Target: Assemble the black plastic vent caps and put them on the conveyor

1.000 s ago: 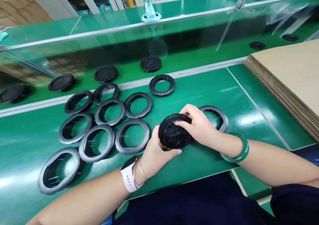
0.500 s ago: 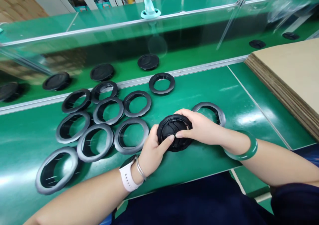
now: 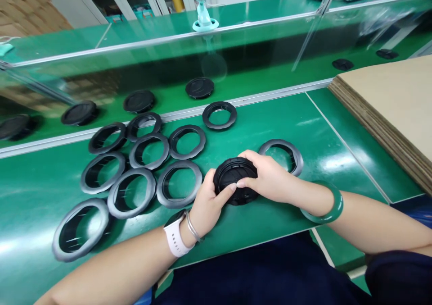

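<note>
Both my hands grip a round black plastic part (image 3: 232, 170) with a ribbed, recessed face, just over the green table. My left hand (image 3: 208, 202) wraps its left rim, thumb on the face. My right hand (image 3: 268, 174) clasps the right side, with its thumb near the left one; the fingers underneath are hidden. Left of my hands lie several black rings, the nearest one (image 3: 179, 184) close to my left fingers. Another ring (image 3: 297, 158) rests behind my right wrist, and one more ring (image 3: 219, 115) lies farther back.
Beyond a metal rail, several black round discs (image 3: 200, 88) sit on a green strip (image 3: 243, 82) in front of a clear panel. A stack of brown cardboard sheets (image 3: 388, 93) stands at right. A small fan (image 3: 203, 16) is on the shelf behind.
The view has shifted slightly. The black part in my hands appears tilted a little differently, its face more foreshortened. Both hands keep their hold, and the rings stay in place.
</note>
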### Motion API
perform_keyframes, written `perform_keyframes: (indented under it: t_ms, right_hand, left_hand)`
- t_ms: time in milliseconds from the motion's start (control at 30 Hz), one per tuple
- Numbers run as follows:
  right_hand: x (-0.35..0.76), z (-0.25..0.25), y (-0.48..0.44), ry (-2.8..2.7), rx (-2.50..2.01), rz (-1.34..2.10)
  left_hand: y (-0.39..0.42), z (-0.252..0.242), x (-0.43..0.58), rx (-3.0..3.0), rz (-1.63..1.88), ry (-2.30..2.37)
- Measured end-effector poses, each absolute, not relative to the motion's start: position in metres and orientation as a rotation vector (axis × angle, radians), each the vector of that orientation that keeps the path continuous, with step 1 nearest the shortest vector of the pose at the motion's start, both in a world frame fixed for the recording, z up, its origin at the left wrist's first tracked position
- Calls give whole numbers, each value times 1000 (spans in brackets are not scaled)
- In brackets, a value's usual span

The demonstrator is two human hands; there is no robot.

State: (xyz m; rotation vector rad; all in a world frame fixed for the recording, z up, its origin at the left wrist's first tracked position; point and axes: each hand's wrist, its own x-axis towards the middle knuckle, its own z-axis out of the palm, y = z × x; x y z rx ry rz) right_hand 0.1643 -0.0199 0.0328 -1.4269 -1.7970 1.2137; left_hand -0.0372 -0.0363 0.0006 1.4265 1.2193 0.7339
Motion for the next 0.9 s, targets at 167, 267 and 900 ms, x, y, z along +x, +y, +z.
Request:
perform_keyframes:
  t_ms: [167,267,900]
  right_hand:
    - [188,39,1,-1663,-1252,1200]
    - [233,38,30,-1344,-1238,914]
    - [189,-10,37,-808,-1076,1432]
  left_hand:
    - [-38,2,-37,1187,772,955]
    - [-39,2,-38,1105,733,803]
    - [-53,7,-41,2396,294,522]
